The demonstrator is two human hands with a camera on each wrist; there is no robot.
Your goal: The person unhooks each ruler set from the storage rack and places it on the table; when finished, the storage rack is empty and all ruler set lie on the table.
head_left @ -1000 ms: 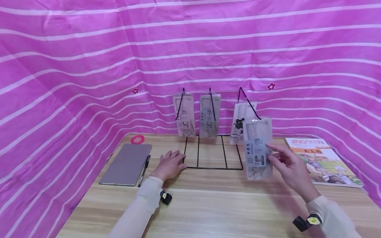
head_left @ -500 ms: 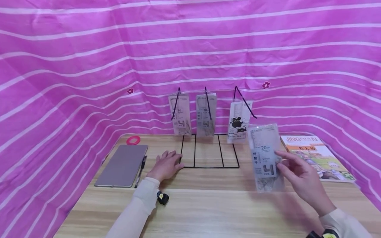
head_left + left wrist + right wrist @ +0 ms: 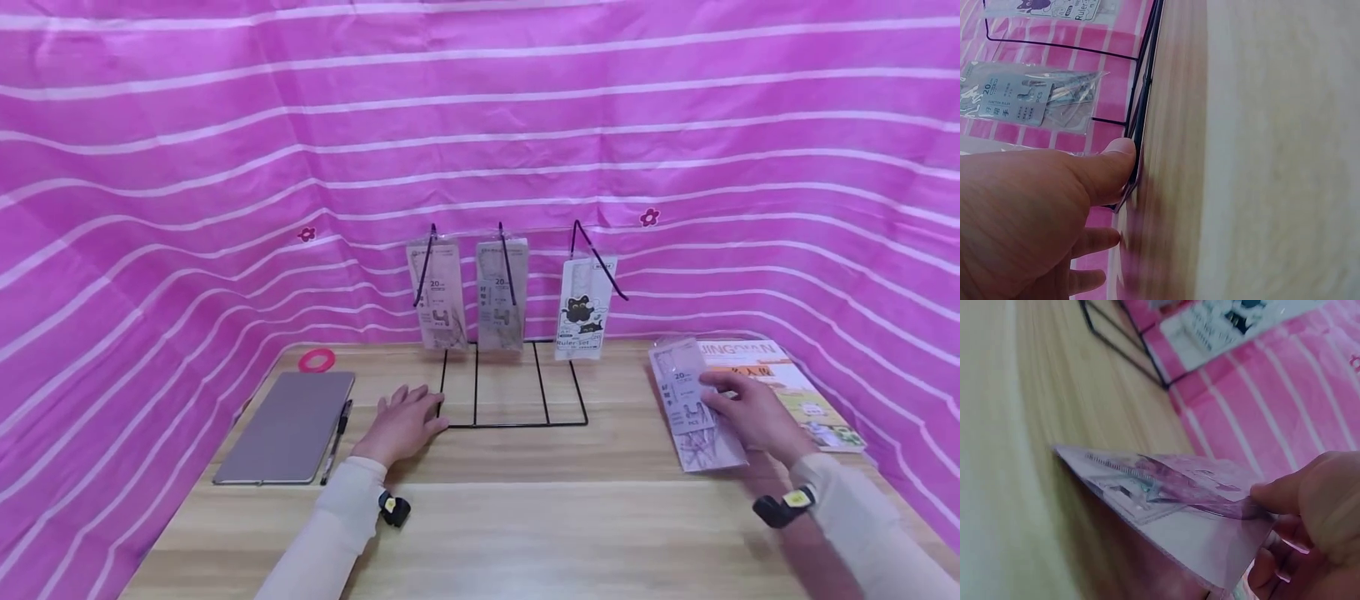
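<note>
My right hand [image 3: 759, 417] pinches the edge of a clear-wrapped ruler set packet [image 3: 678, 387], held tilted low at the table's right and overlapping the magazine. In the right wrist view the thumb lies on the packet [image 3: 1210, 537], and rulers show through the plastic. My left hand [image 3: 399, 427] lies on the table, fingers spread, its thumb touching the front left corner of a black wire display rack [image 3: 517, 426]. Two matching ruler packets hang on the rack's left hook [image 3: 423, 271] and middle hook [image 3: 508, 271]. From the right hook hangs a white ruler set with a black cat [image 3: 583, 310].
A colourful magazine [image 3: 816, 408] lies at the right behind my right hand. On the left are a grey notebook [image 3: 288, 425], a black pen [image 3: 337, 440] and a pink ring [image 3: 302, 362]. Pink striped cloth [image 3: 480, 117] surrounds the wooden table [image 3: 525, 533].
The right hand has pulled the ruler packet off the right hook's end and moved it right and down toward the magazine. The left hand stays at the rack's corner.
</note>
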